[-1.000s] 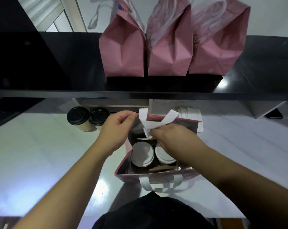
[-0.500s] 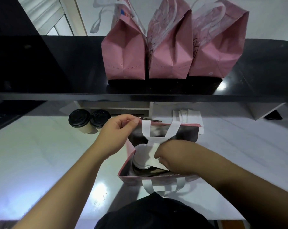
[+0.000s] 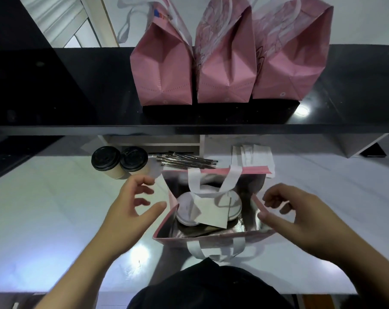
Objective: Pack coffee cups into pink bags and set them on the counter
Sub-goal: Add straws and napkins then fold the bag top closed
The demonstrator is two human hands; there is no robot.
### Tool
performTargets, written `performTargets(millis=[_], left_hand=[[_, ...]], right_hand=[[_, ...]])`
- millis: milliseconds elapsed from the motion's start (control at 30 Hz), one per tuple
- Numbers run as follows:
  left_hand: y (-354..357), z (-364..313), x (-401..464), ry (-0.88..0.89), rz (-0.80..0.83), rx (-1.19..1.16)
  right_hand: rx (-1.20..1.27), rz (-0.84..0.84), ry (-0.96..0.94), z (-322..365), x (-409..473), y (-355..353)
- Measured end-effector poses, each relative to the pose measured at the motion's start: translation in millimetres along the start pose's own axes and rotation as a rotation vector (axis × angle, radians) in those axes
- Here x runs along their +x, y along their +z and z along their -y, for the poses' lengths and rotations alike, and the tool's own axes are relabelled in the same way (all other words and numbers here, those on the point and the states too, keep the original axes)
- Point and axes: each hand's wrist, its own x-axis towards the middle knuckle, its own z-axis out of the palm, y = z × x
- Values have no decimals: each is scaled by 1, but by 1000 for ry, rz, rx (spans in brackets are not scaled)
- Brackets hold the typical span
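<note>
Two hands flank open pink bag [image 3: 211, 239], white counter [image 3: 44, 219] around

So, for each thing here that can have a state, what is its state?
open bag: open, upright, two white-lidded cups and paper inside
three bags: closed, upright on black counter
two cups: black lids on, unpacked
left hand: open, beside bag
right hand: loosely curled, by the bag's edge

Black shelf over a white surface

I see a glossy black shelf [image 3: 55, 90] across the upper frame, a pale white surface [image 3: 44, 219] below catching glare, and a white slatted panel [image 3: 55, 21] at upper left.
</note>
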Motion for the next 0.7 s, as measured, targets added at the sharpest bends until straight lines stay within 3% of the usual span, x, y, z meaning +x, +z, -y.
performTargets(millis=[67,233,400,700], left_hand=[[-2,8,-11,-29,38,-32],[0,4,-24,6,383,-3],[10,-6,-21,39,368,26],[24,4,-14,-31,342,-126]], right_hand=[[66,54,33,-13,-6,8],[192,179,21,-24,-5,20],[326,171,32,-21,5,30],[582,99,137,-30,12,55]])
